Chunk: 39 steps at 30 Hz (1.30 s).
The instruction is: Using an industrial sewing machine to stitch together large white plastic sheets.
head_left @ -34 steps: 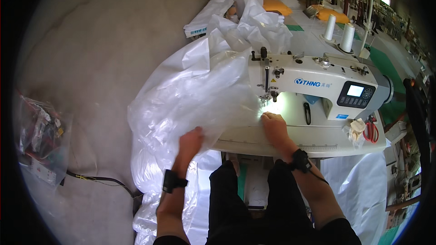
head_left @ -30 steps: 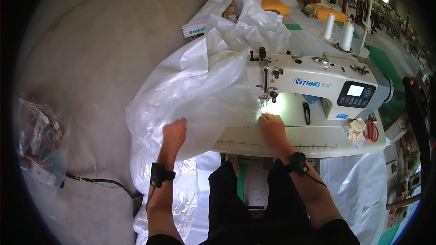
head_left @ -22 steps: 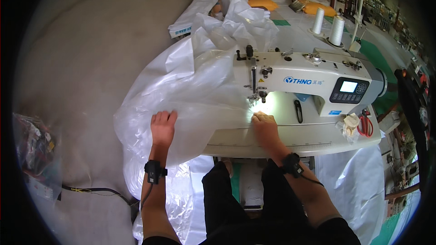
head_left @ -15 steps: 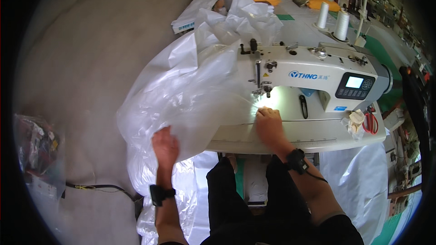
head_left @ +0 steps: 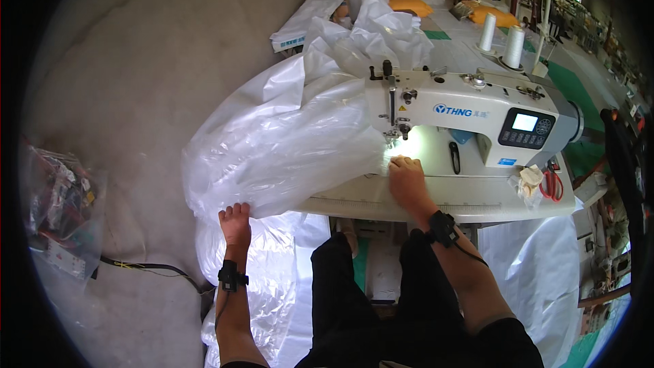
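Observation:
A large translucent white plastic sheet (head_left: pixel 293 143) lies bunched over the left of a white sewing machine (head_left: pixel 463 105), and its edge runs to the lit needle area. My left hand (head_left: pixel 236 223) is closed on the sheet's near edge, well left of the machine bed. Close in front of the presser foot (head_left: pixel 392 138), my right hand (head_left: pixel 407 178) has its fingers bent and pressed together at the sheet's corner. What lies under those fingertips is hidden.
On the machine bed lie a black thread snip (head_left: pixel 455 158), red-handled scissors (head_left: pixel 552 184) and a crumpled cream scrap (head_left: pixel 530 181). Two white thread cones (head_left: pixel 514 48) stand behind. A clear bag of scraps (head_left: pixel 65 197) and a black cable (head_left: pixel 146 267) are on the left floor.
My left hand has drawn down and slightly left, and its fingers have closed on the sheet's edge. The sheet's near edge now stretches straighter toward the needle. My right hand stays by the presser foot.

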Available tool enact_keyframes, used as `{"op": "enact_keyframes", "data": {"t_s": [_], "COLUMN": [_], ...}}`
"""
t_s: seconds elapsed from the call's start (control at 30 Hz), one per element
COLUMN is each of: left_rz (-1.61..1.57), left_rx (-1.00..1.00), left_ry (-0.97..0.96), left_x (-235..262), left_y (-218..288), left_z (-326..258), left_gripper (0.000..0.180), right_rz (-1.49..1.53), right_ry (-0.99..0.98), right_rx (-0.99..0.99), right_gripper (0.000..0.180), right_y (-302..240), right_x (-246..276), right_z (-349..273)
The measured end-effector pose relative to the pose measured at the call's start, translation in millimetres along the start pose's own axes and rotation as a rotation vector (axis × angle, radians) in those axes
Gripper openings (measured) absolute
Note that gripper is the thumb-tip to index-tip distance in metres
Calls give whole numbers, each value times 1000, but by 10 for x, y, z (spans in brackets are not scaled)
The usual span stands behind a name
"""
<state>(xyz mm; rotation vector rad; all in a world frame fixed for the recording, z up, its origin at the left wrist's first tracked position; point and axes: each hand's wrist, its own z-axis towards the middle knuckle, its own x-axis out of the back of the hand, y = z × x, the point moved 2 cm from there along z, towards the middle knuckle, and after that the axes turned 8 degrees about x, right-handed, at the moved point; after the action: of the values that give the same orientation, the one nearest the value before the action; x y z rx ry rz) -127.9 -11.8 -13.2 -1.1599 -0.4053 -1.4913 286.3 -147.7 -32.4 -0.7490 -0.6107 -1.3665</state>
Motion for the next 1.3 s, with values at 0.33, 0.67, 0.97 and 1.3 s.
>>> {"op": "enact_keyframes", "data": {"t_s": [0.33, 0.67, 0.97, 1.3], "left_rz": [-895, -1012, -1168, -817], "left_rx": [-328, -441, -434, -387], "left_ry": [166, -111, -81, -70], "left_x": [1340, 466, 533, 696], "left_y": [1618, 2997, 2863, 2918], "left_z": [242, 940, 900, 900], "left_gripper": [26, 34, 34, 28], "right_rz": [43, 260, 159, 142], "right_ry": [-44, 85, -112, 0], "right_rx": [22, -134, -333, -217], "right_gripper": [35, 28, 23, 10], "right_y": [9, -5, -7, -42], "right_x": [74, 216, 214, 35], "right_z": [-194, -300, -22, -78]}}
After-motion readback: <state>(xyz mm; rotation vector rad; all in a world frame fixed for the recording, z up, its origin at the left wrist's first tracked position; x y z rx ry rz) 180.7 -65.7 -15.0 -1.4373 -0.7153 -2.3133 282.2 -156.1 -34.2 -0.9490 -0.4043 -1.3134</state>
